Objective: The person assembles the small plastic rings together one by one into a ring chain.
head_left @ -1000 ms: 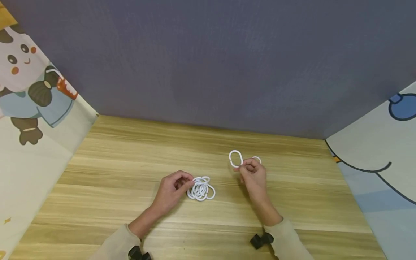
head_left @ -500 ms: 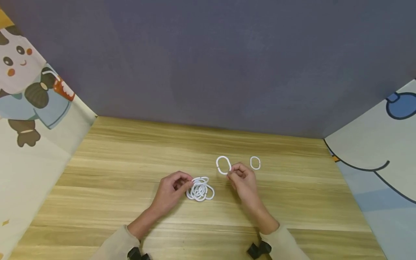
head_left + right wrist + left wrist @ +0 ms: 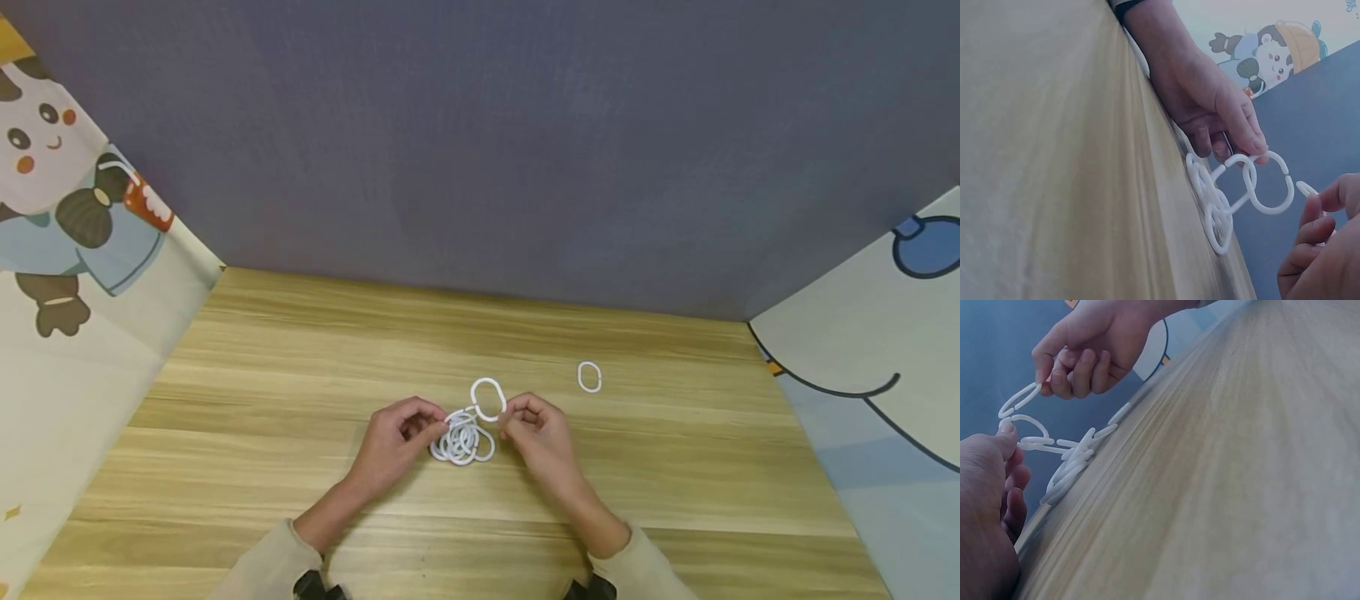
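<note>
My left hand (image 3: 393,433) pinches the end ring of a bunch of linked white curtain rings (image 3: 459,450). That end ring (image 3: 1272,211) has a small split, facing the right hand in the right wrist view. Most of the bunch lies heaped on the table. Between thumb and finger my right hand (image 3: 543,437) holds a single oval curtain ring (image 3: 487,380), raised close to the held end of the bunch. In the left wrist view this single ring (image 3: 1029,400) comes right up to the end ring; whether they touch I cannot tell.
One loose white curtain ring (image 3: 580,377) lies on the wooden table (image 3: 337,333), beyond and right of the right hand. A dark grey-blue panel (image 3: 480,150) stands along the far edge. Cartoon-printed panels (image 3: 120,325) flank the table on both sides.
My right hand has carried the single curtain ring leftward and nearer, up to the bunch, uncovering the loose ring on the table. The left hand has stayed almost still.
</note>
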A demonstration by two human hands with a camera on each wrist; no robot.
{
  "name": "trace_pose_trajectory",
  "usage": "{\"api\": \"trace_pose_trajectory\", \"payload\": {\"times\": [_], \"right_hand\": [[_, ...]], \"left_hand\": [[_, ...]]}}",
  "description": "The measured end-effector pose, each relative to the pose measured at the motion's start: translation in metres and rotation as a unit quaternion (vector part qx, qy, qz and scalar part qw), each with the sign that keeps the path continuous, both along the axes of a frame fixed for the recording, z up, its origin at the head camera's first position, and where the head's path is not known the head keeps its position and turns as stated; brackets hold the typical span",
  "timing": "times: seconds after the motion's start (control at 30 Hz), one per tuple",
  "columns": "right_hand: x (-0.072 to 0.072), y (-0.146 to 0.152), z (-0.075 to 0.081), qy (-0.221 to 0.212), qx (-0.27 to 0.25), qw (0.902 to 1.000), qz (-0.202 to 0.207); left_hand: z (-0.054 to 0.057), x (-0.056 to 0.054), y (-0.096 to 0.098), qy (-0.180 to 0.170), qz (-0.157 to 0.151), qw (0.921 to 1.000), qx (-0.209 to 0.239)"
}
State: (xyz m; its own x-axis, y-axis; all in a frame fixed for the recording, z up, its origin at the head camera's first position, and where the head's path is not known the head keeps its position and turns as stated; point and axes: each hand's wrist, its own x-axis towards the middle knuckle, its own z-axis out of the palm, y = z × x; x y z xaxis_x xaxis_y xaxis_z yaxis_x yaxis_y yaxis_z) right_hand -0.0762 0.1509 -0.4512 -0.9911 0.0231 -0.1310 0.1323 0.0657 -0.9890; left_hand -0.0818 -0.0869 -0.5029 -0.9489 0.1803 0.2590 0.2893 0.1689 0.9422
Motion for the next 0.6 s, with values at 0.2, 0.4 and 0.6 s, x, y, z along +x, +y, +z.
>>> {"api": "trace_pose_trajectory", "payload": {"times": [0.2, 0.4, 0.6], "right_hand": [[0.0031, -0.0033, -0.0031, 0.012, 0.005, 0.9997, 0.019], [0.0042, -0.004, -0.0056, 0.015, 0.023, 0.9992, 0.029], [0.0048, -0.0043, -0.0065, 0.017, 0.041, 0.9988, 0.024]], "left_hand": [[0.0, 0.0003, -0.0001, 0.01, -0.002, 0.9999, -0.004], [0.0022, 0.0023, -0.0006, 0.008, -0.013, 0.9999, -0.007], [0.004, 0.003, -0.0009, 0.007, -0.022, 0.9997, -0.014]]}}
